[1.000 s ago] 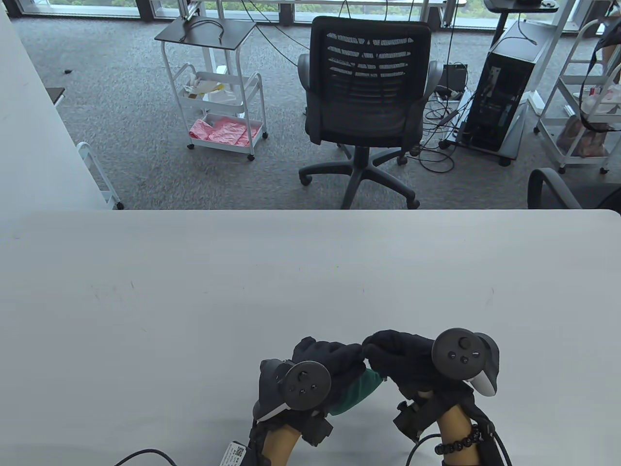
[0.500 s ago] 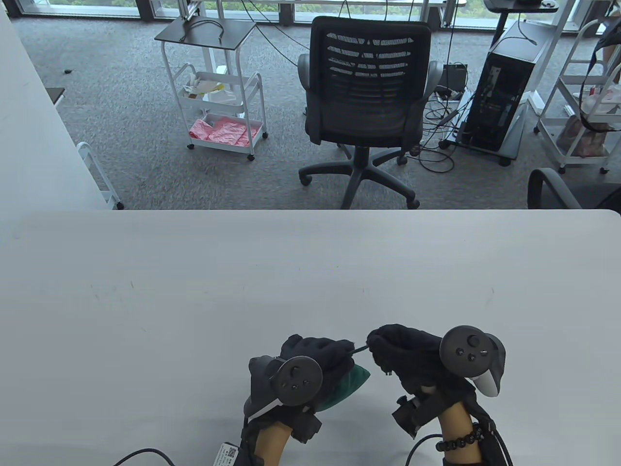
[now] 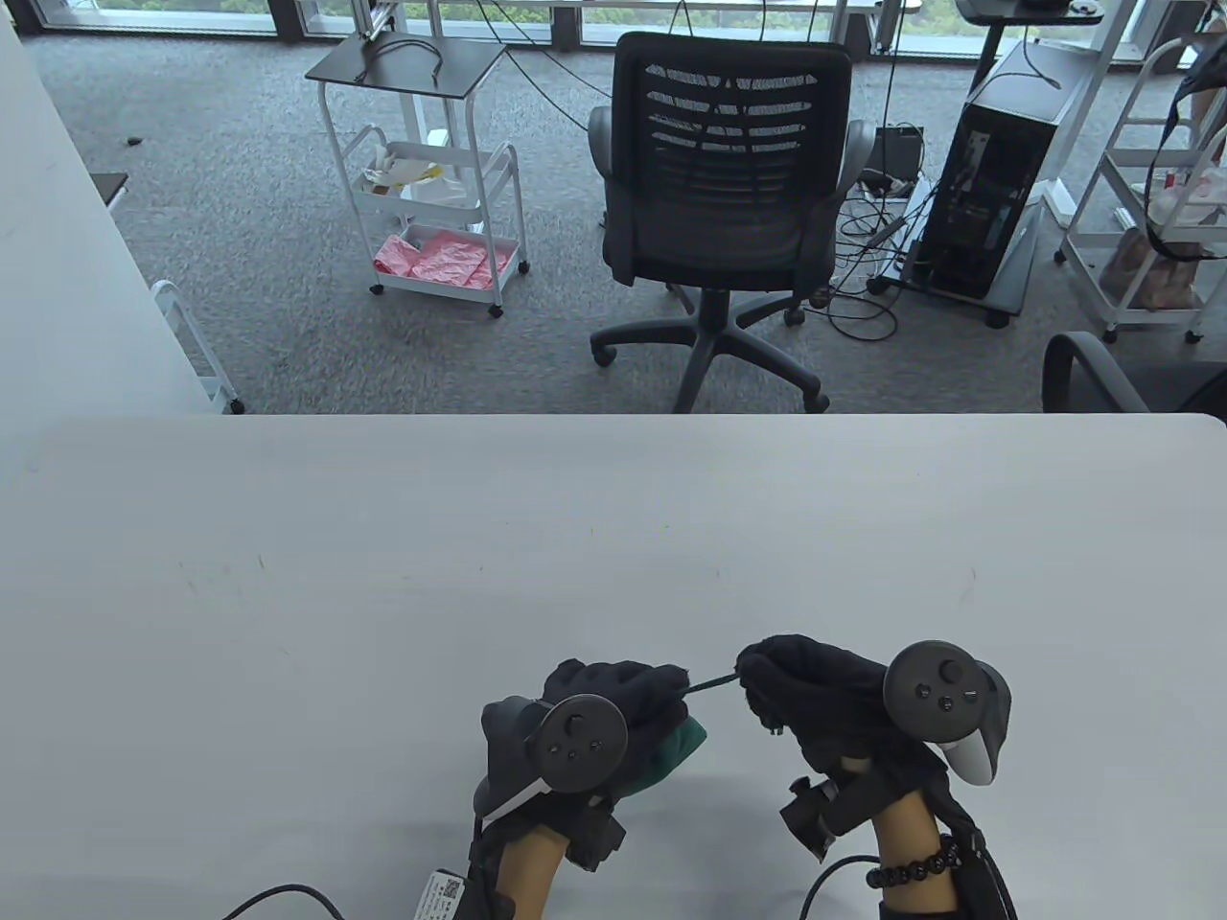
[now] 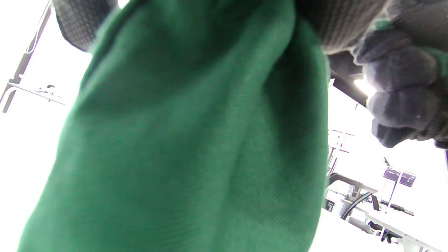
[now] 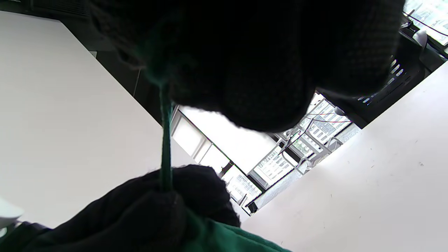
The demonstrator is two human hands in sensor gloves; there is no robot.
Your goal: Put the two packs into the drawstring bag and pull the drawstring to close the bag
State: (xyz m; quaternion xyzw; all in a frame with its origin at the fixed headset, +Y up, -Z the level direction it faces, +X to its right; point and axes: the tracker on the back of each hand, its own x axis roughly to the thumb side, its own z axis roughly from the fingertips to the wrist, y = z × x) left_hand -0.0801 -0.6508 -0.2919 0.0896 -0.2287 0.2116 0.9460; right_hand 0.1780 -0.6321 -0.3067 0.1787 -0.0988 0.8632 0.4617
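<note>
Pinching the drawstring (image 3: 711,682) between curled fingers, the right hand (image 3: 815,690) has drawn away to the right since a second ago, and a taut length of cord now shows. The left hand (image 3: 613,704) grips the green drawstring bag (image 3: 676,747) at its neck, near the table (image 3: 383,594) edge. Closing looks underway; packs unseen, presumably inside.

floor: grey carpet (image 3: 240,192) | office chair (image 3: 729,192) | white cart (image 3: 431,182) | PC tower (image 3: 992,182) | windows: daylight
</note>
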